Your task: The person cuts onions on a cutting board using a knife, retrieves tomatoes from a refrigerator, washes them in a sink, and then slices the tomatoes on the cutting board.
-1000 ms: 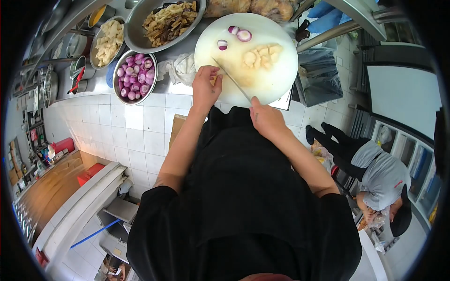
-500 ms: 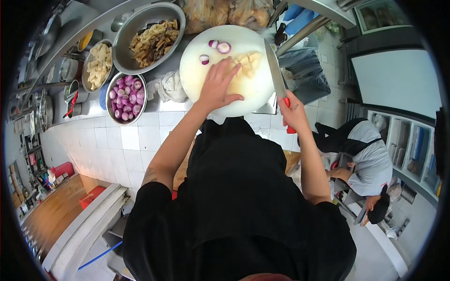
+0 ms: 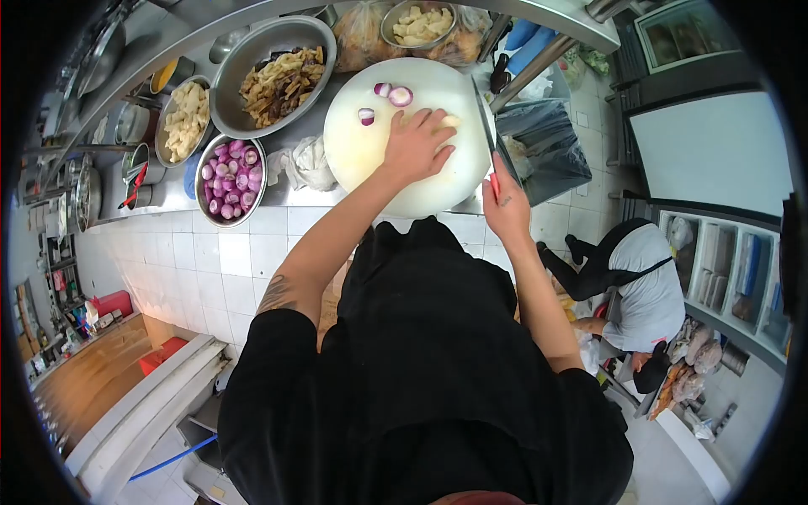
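My left hand (image 3: pixel 418 147) lies over the round white cutting board (image 3: pixel 362 172), fingers spread. Its fingertips are beside or touching a small pale chopped piece (image 3: pixel 450 122); whether more lies beneath the hand is hidden. Close to its upper left, cut purple shallots (image 3: pixel 401 97) rest on the board. At the board's right edge my right hand (image 3: pixel 507 209) is closed round the red handle of a knife (image 3: pixel 486 122). The blade points away from me, seen nearly edge-on.
Left of the board are a bowl of peeled shallots (image 3: pixel 231 179), a crumpled white cloth (image 3: pixel 308 162), a large metal bowl of browned strips (image 3: pixel 223 94) and a bowl of pale chunks (image 3: pixel 202 93). Another bowl of pale pieces (image 3: pixel 419 25) stands behind. A person (image 3: pixel 644 282) bends at the right.
Most of the pale chopped pieces have left the board, and a bowl of pale pieces now shows behind it. My left hand has shifted right. The knife has turned edge-on. The person has shifted.
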Available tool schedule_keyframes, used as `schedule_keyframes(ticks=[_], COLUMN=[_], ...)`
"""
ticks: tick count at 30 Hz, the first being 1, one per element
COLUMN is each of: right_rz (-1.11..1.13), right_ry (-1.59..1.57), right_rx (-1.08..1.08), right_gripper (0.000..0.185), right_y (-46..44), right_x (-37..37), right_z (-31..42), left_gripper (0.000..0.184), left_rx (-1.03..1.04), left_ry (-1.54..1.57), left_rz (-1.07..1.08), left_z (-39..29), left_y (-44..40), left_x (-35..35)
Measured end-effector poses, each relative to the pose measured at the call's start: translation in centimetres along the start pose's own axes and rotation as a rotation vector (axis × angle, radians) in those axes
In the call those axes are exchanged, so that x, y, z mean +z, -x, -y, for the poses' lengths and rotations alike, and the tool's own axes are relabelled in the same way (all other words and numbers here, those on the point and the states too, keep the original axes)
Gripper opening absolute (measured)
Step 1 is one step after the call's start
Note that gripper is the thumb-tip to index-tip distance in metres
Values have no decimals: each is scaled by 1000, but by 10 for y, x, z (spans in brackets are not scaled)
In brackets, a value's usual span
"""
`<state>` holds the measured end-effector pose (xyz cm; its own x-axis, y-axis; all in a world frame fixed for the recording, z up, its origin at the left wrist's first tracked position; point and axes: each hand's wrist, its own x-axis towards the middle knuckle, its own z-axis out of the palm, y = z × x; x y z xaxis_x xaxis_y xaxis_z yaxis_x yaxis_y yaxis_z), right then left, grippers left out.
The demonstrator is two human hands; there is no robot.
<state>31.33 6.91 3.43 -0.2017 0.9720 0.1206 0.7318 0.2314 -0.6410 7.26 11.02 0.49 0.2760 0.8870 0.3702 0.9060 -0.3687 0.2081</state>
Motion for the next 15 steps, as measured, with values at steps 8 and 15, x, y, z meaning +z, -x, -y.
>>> schedule_keyframes(ticks=[8,15], right_rz=[46,65], right_ry=[184,296], right_rx=[42,-11], right_gripper=[60,65], right_y=[-14,-28], right_x=[33,36], right_z=[16,21], left_gripper=[28,30], left_rx=[60,57], left_ry=[100,141], left_rz=[-44,-2], left_z=[10,16], left_y=[22,34], left_x=[-14,-17])
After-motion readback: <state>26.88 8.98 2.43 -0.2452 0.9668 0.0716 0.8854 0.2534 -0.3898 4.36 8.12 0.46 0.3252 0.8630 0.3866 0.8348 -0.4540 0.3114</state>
